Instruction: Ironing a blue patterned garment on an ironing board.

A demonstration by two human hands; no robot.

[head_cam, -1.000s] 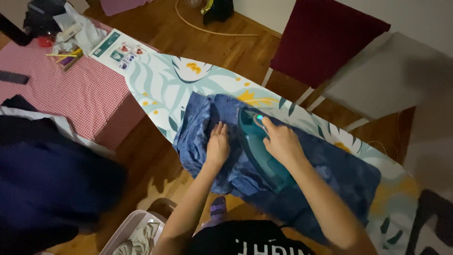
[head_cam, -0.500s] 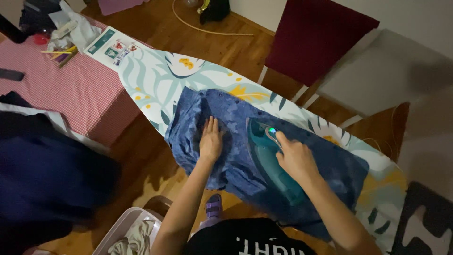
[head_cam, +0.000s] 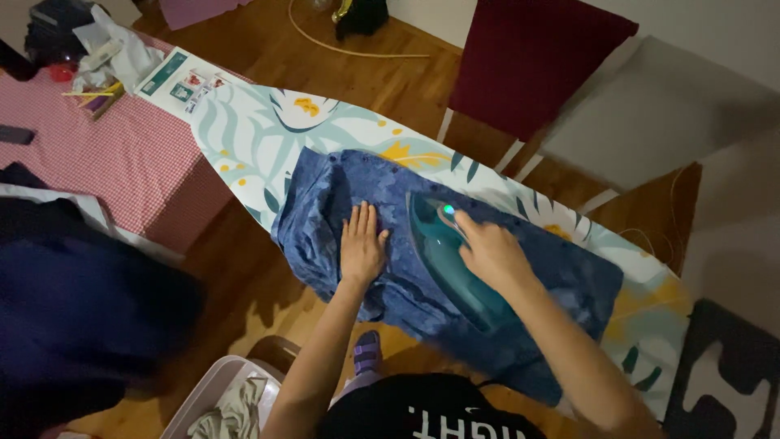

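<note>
A blue patterned garment [head_cam: 561,280] lies spread over an ironing board [head_cam: 252,134] with a leaf and flower cover. My right hand [head_cam: 487,248] grips the handle of a teal steam iron [head_cam: 443,260] that rests flat on the garment. A small green light glows near the iron's front. My left hand [head_cam: 360,244] lies flat, fingers together, pressing the cloth just left of the iron. The garment's left edge is bunched and hangs over the board's near side.
A table with a red checked cloth [head_cam: 106,154] and clutter stands at the left. Dark clothes [head_cam: 73,309] are piled at the lower left. A laundry basket [head_cam: 215,402] sits below. A dark red chair [head_cam: 528,61] and a grey seat [head_cam: 666,114] stand behind the board.
The iron slid back along the garment away from my left hand, then forward again toward it. My left hand stayed flat on the cloth.
</note>
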